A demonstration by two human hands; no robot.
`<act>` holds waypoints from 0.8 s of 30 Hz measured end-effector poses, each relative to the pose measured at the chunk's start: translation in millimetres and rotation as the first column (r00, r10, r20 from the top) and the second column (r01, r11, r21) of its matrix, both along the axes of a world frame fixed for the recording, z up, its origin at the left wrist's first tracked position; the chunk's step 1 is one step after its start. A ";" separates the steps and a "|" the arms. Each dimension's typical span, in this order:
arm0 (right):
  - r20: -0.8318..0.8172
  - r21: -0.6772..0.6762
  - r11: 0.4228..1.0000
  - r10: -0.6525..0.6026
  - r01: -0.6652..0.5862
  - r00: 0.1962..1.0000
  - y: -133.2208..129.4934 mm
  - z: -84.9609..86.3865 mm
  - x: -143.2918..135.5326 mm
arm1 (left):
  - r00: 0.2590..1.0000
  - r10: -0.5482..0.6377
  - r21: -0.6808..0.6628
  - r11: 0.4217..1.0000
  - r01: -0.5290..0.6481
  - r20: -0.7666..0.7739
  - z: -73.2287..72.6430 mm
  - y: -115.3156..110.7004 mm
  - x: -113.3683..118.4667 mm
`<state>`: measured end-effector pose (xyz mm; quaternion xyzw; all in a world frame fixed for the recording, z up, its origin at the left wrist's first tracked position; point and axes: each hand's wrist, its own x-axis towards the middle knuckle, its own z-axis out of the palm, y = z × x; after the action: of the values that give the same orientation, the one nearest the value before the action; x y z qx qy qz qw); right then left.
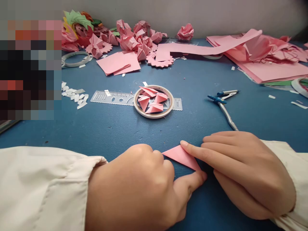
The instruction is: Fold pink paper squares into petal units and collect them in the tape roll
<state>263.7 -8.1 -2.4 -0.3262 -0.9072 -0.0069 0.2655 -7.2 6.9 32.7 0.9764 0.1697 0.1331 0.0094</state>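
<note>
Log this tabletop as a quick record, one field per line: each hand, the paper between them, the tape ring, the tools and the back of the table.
Left hand: thumb at the folded triangle's lower right corner
Right hand: index fingertip at its upper corner
Folded triangle: pink paper, between the hands
Tape ring: lies across the stencil ruler, around small pink folded pieces
Compass: beyond the right hand, legs spread
Back of table: pink paper flowers, long pink strip

At lower centre, my left hand (pixel 139 186) and right hand (pixel 247 173) touch a folded pink triangle (pixel 181 156); mid-frame, a tape ring (pixel 153 116) encircles pink pieces (pixel 143 102).
</note>
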 end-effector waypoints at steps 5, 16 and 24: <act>-0.029 -0.041 0.999 0.024 -0.025 0.999 1.9 0.5 1.1 | 0.996 0.079 -0.016 0.997 -0.078 0.039 -6.6 -0.6 5.1; -0.021 0.005 0.998 -0.061 0.061 0.998 4.0 -0.8 2.0 | 0.963 0.220 -0.052 0.975 -0.214 0.156 1.6 15.8 3.2; -0.090 -0.045 0.999 -0.016 0.012 0.996 9.0 7.3 -2.2 | 0.967 0.180 -0.041 0.984 -0.176 0.183 6.0 15.0 -3.3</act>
<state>261.5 0.8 4.9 -0.3384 -0.8920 0.0263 0.2987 -10.5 21.9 38.7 0.9404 0.2566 0.2217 0.0254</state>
